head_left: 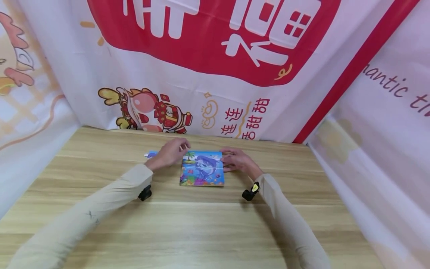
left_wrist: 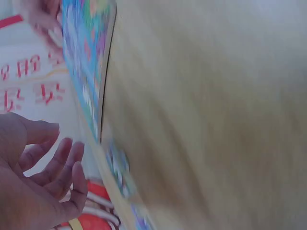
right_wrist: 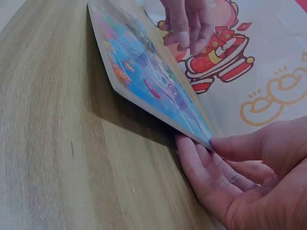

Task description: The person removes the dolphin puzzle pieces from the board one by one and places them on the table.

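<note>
Right hand (head_left: 239, 160) pinches the right edge of the dolphin board (head_left: 201, 170), thumb above, fingers beneath, over the wooden table (head_left: 201, 228). Left hand (head_left: 170, 152) is relaxed, fingers parted and loosely bent, near the board's far-left corner.

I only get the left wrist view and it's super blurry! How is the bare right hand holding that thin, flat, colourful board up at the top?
Observer: In the right wrist view, the bare right hand pinches the thin, rectangular, blue-pictured board at its edge, thumb on top and fingers underneath.

Child: Ooh! What animal is on the board? Mine's all smeary.

Observer: The head view shows a purple dolphin printed on it.

Child: Nice! And what are the arms wearing? I can't see any.

Observer: Long beige fabric sleeves, in the head view.
</note>
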Motion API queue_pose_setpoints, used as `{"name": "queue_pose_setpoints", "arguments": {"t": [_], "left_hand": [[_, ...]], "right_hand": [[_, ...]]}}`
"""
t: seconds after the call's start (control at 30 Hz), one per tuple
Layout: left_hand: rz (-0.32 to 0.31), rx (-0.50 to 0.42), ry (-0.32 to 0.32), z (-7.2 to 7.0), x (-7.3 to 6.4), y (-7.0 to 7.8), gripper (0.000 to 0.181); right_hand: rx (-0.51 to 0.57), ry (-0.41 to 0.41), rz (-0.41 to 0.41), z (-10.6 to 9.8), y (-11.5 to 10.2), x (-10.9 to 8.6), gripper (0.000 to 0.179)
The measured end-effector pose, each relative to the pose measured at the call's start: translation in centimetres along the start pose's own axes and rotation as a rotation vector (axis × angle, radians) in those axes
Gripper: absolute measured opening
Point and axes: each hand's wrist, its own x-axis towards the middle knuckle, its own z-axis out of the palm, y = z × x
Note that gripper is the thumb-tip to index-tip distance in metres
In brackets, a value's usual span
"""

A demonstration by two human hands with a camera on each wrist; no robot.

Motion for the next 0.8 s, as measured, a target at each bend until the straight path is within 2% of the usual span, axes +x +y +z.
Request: {"name": "queue_pose_setpoints", "arguments": {"t": [0.17,0.4,0.5,0.6,0.8], "left_hand": [[0.025,0.011,-0.063,2.0,0.3,1.4,0.022],[0.050,0.009,-0.130,4.2,2.6,3.2,0.040],[0.038,0.012,-0.131,5.0,3.3,3.4,0.044],[-0.002,0.002,-0.133,5.5,3.6,3.3,0.044],[-0.041,-0.055,-0.151,5.6,3.7,3.4,0.042]], "right_hand": [[0.000,0.014,0.022,0.2,0.0,0.1,0.052],[0.009,0.022,0.005,0.0,0.1,0.0,0.050],[-0.006,0.015,-0.015,0.0,0.1,-0.1,0.048],[-0.028,-0.013,-0.040,0.1,0.1,0.0,0.048],[-0.110,-0.065,-0.034,0.7,-0.2,0.0,0.062]]}}
